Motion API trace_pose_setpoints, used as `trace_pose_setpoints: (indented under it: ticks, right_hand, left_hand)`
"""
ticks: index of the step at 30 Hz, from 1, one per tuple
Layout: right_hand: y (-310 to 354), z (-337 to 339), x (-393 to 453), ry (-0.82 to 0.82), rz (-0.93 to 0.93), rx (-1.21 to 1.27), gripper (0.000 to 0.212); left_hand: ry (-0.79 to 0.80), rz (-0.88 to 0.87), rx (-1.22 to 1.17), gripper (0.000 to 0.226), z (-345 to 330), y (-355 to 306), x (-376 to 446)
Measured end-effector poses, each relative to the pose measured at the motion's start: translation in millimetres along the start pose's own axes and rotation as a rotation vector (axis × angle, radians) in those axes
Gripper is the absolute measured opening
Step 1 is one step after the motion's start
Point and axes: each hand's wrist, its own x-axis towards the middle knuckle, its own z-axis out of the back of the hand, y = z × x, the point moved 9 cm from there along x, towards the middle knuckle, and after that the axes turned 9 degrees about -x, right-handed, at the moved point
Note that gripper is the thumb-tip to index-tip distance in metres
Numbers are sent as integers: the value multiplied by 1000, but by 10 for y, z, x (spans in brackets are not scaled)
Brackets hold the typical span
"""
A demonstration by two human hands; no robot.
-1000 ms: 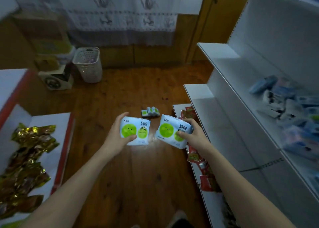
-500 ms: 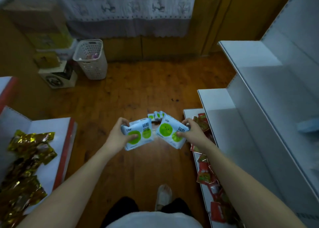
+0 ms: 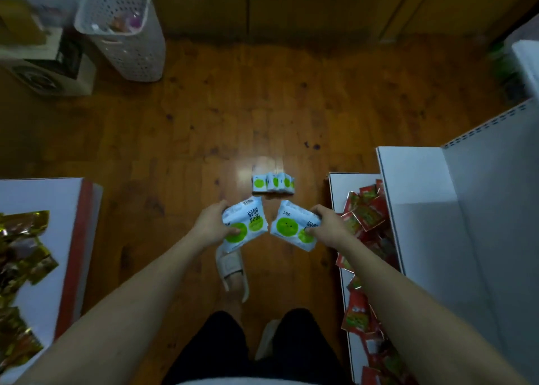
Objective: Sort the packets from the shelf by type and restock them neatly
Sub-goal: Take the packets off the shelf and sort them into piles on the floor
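The person stands over the wooden plank floor (image 3: 204,128), each hand holding a packet; the left hand (image 3: 210,227) grips a pale blue plastic packet with green circles (image 3: 244,226), fingers curled round its edge; the right hand (image 3: 326,226) grips a matching blue packet (image 3: 291,227); the two packets tilt toward each other, corners nearly meeting. Beyond them a row of the same blue packets (image 3: 273,182) stands on the floor; red foil sachets (image 3: 364,218) lie heaped on the white lower shelf (image 3: 338,186) at the right.

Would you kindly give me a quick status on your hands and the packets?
Left hand grips one white-green packet; right hand grips another. Matching row stands on floor ahead. Nothing between.
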Motion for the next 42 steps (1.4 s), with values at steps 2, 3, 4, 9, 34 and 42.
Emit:
trace_pose_setpoints:
  ticks: [2, 3, 4, 9, 34, 42]
  right_hand:
    - [-115, -137, 513, 7, -30, -56, 36]
    - [-174, -212, 758, 19, -38, -80, 36]
    - [-267, -311, 1003, 36, -53, -85, 35]
    - [-795, -888, 2234, 87, -77, -193, 34]
    - [-1554, -1228, 4125, -172, -168, 39, 29]
    - [-230, 808, 1771, -75, -131, 349, 21]
  left_hand:
    - [3, 12, 30, 44, -95, 194, 542]
    - [-6, 10, 51, 40, -146, 296, 784]
    - [-10, 4, 67, 38, -218, 400, 1022]
    - [128, 8, 174, 33, -847, 1037, 2276]
    - [52, 135, 320, 65, -1825, 1391, 4199]
    - [205, -25, 318, 31, -987, -1484, 2231]
